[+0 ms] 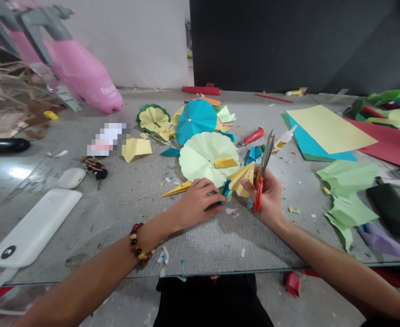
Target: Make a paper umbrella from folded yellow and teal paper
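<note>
A grey, finely textured worktop (200, 247) is filling the room's foreground, with paper scraps scattered over it. Taking the pale green disc (200, 159) as the clock's centre, a white panel (128, 45) is standing at eleven and a black panel (288, 45) at one. A pink plastic spray bottle (84, 72) is standing at ten; a white power bank (39, 222) is lying between eight and nine; coloured sheets (329, 129) are overlapping between two and three. A creased blue disc (201, 117) is sitting at twelve. The pale green disc is showing a scalloped rim and creases radiating from its middle. At four, yellow folded paper (243, 179) is fanning out, matte and sharply creased, pinched by the right hand (270, 195); that hand is also holding red-handled scissors (259, 195), blades pointing just past twelve. At six, the left hand (200, 202) is curling bent fingers at a blue folded piece (226, 187); whether it is gripping, I cannot tell.
</note>
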Available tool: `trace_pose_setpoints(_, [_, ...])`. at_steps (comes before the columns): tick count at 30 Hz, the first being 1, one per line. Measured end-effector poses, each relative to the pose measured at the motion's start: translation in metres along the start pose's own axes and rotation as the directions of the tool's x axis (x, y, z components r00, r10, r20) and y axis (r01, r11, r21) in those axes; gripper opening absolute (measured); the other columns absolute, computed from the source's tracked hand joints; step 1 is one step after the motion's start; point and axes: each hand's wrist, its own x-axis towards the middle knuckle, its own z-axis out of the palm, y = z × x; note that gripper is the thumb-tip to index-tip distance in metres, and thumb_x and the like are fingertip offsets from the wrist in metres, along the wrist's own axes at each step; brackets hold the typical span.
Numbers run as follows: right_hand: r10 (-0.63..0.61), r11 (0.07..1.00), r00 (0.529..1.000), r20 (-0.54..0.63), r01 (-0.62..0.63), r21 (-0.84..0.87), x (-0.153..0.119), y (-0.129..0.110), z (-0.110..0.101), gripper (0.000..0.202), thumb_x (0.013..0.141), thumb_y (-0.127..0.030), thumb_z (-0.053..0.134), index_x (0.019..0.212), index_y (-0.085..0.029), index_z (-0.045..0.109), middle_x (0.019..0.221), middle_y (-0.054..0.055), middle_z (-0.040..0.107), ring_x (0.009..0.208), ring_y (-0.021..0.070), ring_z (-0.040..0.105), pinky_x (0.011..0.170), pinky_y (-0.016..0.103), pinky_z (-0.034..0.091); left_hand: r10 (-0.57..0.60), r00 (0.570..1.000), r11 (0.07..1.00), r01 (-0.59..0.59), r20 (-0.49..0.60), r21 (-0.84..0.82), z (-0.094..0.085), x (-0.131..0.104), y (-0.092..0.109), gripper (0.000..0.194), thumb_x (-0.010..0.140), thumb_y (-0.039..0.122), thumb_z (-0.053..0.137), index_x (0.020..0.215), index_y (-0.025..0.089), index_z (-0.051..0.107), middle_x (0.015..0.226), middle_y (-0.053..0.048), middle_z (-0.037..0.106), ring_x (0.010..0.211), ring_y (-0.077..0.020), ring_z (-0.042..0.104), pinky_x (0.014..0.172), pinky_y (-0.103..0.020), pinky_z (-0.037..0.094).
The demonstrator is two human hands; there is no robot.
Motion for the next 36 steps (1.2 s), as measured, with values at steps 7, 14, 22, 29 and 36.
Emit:
trace_pose_setpoints(7, [0.021, 0.999, 1.000, 0.022, -0.022, 0.025, 0.000, -0.001, 0.000, 0.039, 0.074, -0.047, 0.085, 0.091, -0.025, 0.057, 0.076, -0.003, 0.054, 0.066, 0.0147, 0.049, 0.059, 0.029, 0.043, 0.053, 0.995, 0.990, -0.064, 0.085, 0.127, 0.002, -0.001, 0.002, 0.036, 0.100, 0.015, 0.055, 0.132, 0.028, 0.064, 0.113, -0.006, 0.065, 0.109, -0.0232, 0.054, 0.094, -0.038, 0.042])
trace_pose_setpoints(14, [0.012, 1.000, 0.999, 0.047, -0.013, 0.016, 0.000, 0.001, 0.000, 0.037, 0.077, -0.047, 0.084, 0.089, -0.025, 0.057, 0.075, -0.003, 0.053, 0.065, 0.0141, 0.049, 0.059, 0.028, 0.043, 0.094, 0.989, 0.966, -0.118, 0.111, 0.229, 0.004, 0.000, 0.010, 0.029, 0.100, 0.023, 0.060, 0.128, 0.025, 0.066, 0.108, -0.007, 0.060, 0.107, -0.0238, 0.054, 0.093, -0.038, 0.046])
trace_pose_setpoints(22, [0.023, 1.000, 0.999, 0.039, -0.023, 0.014, 0.000, 0.000, 0.000, 0.038, 0.075, -0.049, 0.085, 0.090, -0.025, 0.059, 0.076, -0.003, 0.056, 0.066, 0.0150, 0.050, 0.059, 0.029, 0.043, 0.257, 0.966, 0.903, -0.251, 0.031, 0.348, -0.003, 0.000, 0.006, 0.016, 0.101, 0.019, 0.058, 0.111, 0.021, 0.070, 0.107, -0.006, 0.065, 0.109, -0.0241, 0.056, 0.095, -0.038, 0.047])
trace_pose_setpoints(29, [0.034, 0.999, 0.998, 0.049, -0.035, 0.020, 0.001, -0.001, 0.000, 0.039, 0.075, -0.051, 0.085, 0.091, -0.025, 0.060, 0.078, -0.001, 0.059, 0.068, 0.0163, 0.053, 0.062, 0.031, 0.047, 0.254, 0.964, 0.859, -0.260, 0.075, 0.442, -0.007, 0.005, 0.010, 0.025, 0.101, 0.015, 0.056, 0.123, 0.022, 0.066, 0.112, -0.008, 0.065, 0.105, -0.0221, 0.060, 0.093, -0.037, 0.047])
trace_pose_setpoints(36, [0.037, 0.999, 0.998, 0.052, -0.038, 0.019, 0.000, -0.003, 0.001, 0.041, 0.073, -0.050, 0.086, 0.094, -0.025, 0.062, 0.085, 0.001, 0.063, 0.072, 0.0171, 0.057, 0.064, 0.031, 0.048, 0.270, 0.960, 0.836, -0.271, 0.074, 0.476, -0.008, 0.006, 0.007, 0.015, 0.099, 0.012, 0.058, 0.110, 0.018, 0.067, 0.105, -0.007, 0.066, 0.101, -0.0216, 0.062, 0.091, -0.036, 0.045])
